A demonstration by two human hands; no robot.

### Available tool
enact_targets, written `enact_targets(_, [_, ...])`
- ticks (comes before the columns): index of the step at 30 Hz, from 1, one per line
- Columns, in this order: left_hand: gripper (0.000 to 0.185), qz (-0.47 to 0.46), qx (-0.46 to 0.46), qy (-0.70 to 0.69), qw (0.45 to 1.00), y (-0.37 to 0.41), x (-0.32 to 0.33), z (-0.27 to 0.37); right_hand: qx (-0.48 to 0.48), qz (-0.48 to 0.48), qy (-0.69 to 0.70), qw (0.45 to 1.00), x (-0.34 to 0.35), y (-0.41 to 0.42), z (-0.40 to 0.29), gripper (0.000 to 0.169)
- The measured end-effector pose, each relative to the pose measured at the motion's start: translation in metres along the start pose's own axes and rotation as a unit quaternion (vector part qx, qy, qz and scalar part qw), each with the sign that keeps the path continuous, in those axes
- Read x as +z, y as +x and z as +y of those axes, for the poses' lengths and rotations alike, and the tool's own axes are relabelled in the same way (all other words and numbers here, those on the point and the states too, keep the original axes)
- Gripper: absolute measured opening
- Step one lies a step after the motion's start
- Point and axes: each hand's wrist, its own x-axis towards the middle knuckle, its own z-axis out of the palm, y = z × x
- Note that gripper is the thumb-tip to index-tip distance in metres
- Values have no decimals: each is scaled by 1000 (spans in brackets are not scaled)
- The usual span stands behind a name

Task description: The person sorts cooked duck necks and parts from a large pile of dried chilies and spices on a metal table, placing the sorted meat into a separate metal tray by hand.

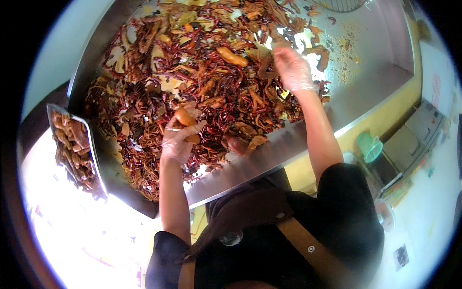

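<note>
A large steel tray [375, 86] holds a spread heap of dried red chillies [220, 119], spices and brown braised meat pieces. My left hand [178, 141], in a clear plastic glove, is closed around brown sausage-like pieces [184, 117] over the near left part of the heap. My right hand [292, 68], gloved too and slightly blurred, is over the right part; its fingertips are indistinct, and whether it holds anything cannot be told. Another brown sausage-like piece [232, 57] lies on the chillies between and beyond my hands. A dark reddish piece of meat [236, 143] lies near the front edge.
A metal-rimmed tray [94, 155] of brown meat pieces stands at the left edge of the large tray. Part of a wire rack or strainer [339, 3] shows at the top right. A green plastic container [370, 147] is at the right, outside the steel wall.
</note>
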Motion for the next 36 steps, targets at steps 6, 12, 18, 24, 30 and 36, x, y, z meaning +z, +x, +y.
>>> enact_targets(6, [60, -70, -51, 16, 996, -17, -38, -34, 0, -160, -183, 970, 66, 11, -70, 38])
enact_targets(12, [72, -90, -27, -106, 990, -47, -33, -41, 112, -180, -114, 971, 95, 13, -86, 46])
enact_targets(18, [53, -103, -4, -72, 992, -59, -61, -43, 251, -72, 251, 932, 73, -41, -83, 53])
enact_targets(24, [58, -106, -5, -59, 993, -70, -65, -48, 164, -208, 485, 833, 78, -154, -99, 32])
enact_targets(30, [56, -54, -50, -111, 991, -59, -98, -88, -157, -156, 140, 965, 126, -286, -157, 34])
enact_targets(36, [61, -148, -30, -206, 967, -92, -176, -125, -109, -74, -35, 991, 135, -286, -111, 61])
